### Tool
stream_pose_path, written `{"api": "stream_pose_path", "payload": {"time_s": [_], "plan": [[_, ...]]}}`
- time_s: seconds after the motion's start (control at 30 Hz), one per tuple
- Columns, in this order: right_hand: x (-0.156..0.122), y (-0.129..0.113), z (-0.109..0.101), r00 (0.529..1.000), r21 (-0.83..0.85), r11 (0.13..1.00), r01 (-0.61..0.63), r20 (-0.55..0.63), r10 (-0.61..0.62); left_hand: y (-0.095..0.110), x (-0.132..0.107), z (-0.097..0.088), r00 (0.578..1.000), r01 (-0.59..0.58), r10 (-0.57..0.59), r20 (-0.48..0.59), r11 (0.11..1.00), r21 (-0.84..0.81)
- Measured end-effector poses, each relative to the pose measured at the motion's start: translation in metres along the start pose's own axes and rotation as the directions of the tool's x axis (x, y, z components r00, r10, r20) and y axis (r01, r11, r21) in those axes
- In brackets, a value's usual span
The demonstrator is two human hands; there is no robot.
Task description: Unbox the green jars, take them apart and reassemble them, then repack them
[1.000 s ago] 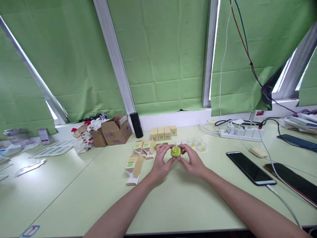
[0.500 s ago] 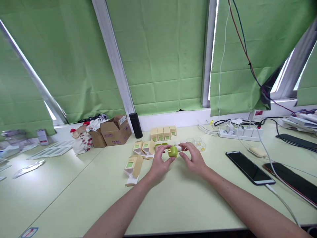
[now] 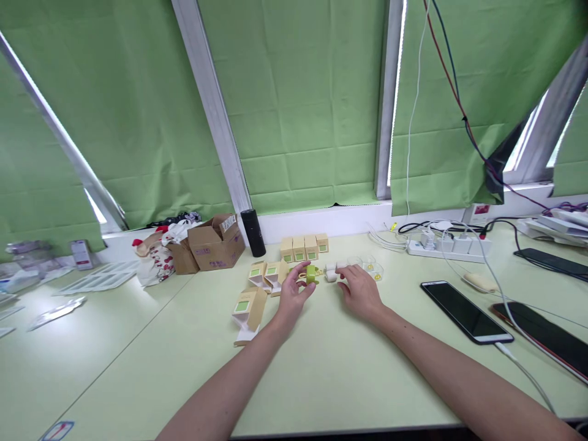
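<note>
My left hand [image 3: 289, 301] pinches a small bright-green plastic piece [image 3: 312, 274] between thumb and fingers, just above the table. To its right lie small white rolls [image 3: 331, 273]. My right hand [image 3: 361, 291] reaches over them with thumb and forefinger apart; whether its fingertips touch a roll I cannot tell. Clear round cases [image 3: 377, 271] with yellow bits sit beyond my right hand. Left of my left hand, an open small carton [image 3: 248, 309] with a green window lies on its side, flap out. More open cartons [image 3: 272, 273] lie behind it.
A row of closed small cartons [image 3: 305, 247] stands near the wall. Further left are a black cylinder [image 3: 252, 233], a cardboard box [image 3: 217, 248] and a cloth bag [image 3: 156, 263]. On the right lie a phone [image 3: 465, 310] on a cable and a power strip [image 3: 452, 250].
The green piece has turned in my left hand and moved slightly left. My right hand has moved away from it, over the white rolls, its fingers lowered.
</note>
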State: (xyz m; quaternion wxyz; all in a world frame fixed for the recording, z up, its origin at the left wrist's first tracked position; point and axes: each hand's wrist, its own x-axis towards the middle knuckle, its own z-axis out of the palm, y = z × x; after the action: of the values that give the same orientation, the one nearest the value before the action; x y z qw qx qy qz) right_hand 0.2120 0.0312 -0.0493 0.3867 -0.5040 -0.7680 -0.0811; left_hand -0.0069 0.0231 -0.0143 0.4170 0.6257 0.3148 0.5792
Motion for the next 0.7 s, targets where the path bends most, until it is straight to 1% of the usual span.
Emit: {"api": "stream_pose_path", "payload": {"time_s": [0.1, 0.3, 0.47, 0.7], "plan": [[-0.001, 0.0, 0.001, 1.0, -0.032, 0.999, 0.016, 0.007, -0.016, -0.002, 0.0, 0.0, 1.0, 0.006, -0.006, -0.014, 1.0, -0.013], [0.002, 0.005, -0.003, 0.999, -0.055, 0.998, 0.03, -0.025, -0.031, -0.006, 0.001, -0.001, 0.999, 0.035, -0.038, -0.03, 0.996, -0.08], [0.005, 0.006, 0.003, 0.997, -0.13, 0.989, 0.065, 0.044, -0.06, -0.004, 0.0, -0.001, 0.997, 0.076, -0.078, -0.014, 0.989, -0.125], [0.018, -0.004, 0.011, 0.988, -0.258, 0.958, 0.127, 0.117, -0.1, 0.003, -0.003, 0.001, 0.996, 0.086, -0.084, 0.023, 0.988, -0.125]]}}
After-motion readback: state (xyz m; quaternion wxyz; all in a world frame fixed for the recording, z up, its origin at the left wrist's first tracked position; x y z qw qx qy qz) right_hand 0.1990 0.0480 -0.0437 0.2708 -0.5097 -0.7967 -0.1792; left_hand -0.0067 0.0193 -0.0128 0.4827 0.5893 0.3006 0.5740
